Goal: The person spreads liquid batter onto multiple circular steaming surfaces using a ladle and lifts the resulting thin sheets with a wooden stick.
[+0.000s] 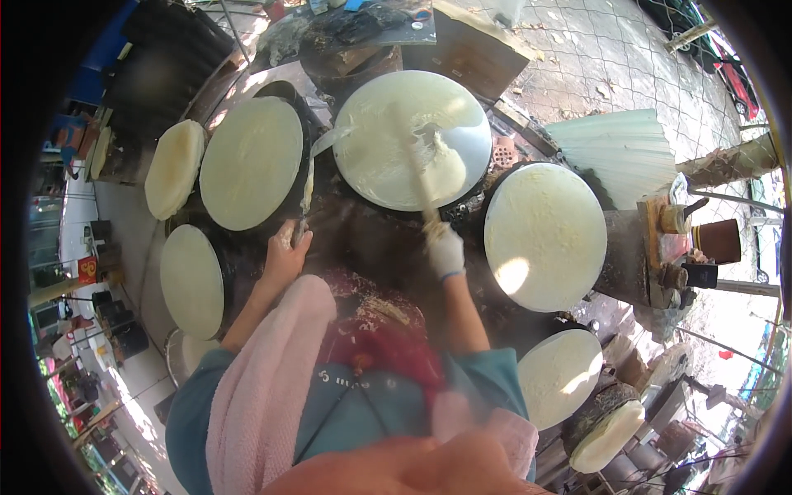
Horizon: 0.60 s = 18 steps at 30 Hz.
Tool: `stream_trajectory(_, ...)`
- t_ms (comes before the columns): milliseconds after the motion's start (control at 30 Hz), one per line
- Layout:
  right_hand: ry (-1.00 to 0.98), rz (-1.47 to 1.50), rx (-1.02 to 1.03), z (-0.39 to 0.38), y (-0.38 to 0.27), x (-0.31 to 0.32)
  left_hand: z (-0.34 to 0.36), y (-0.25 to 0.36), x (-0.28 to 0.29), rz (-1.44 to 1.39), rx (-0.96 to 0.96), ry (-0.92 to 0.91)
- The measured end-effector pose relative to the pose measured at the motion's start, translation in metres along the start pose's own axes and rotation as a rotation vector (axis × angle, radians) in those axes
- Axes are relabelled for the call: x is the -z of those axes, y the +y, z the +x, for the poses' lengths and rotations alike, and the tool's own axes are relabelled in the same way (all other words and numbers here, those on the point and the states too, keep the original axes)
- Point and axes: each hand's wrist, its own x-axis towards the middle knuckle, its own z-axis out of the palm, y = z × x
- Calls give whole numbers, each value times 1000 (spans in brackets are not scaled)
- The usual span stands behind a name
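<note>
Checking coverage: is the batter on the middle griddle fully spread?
Only partly: the griddle shows bare grey on its right, beside pooled batter.

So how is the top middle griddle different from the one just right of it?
The top griddle has a shiny bare patch; the right griddle looks covered all over. A stick crosses the top griddle; none crosses the right griddle. Both are round, with pale batter.

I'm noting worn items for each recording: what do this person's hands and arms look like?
The right hand wears a white fabric-looking glove with a blue cuff edge; the left hand has no glove. Short teal fabric sleeves leave both forearms bare. A pale pink textured towel drapes down the left side.
</note>
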Motion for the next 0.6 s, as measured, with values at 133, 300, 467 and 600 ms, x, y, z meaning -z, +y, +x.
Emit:
stream_trajectory(133,153,-298,-52,-8,21,4,7,-12,-7,-27,-92,31)
stream_trajectory(300,300,-438,-79,84,-36,55,2,-7,-4,-12,147,-18)
stream_trajectory(467,445,-545,-60,168,-88,95,-13,2,-3,25,221,5)
stream_trajectory(600,399,-393,96,146,-116,68,-17,1,-2,34,227,17)
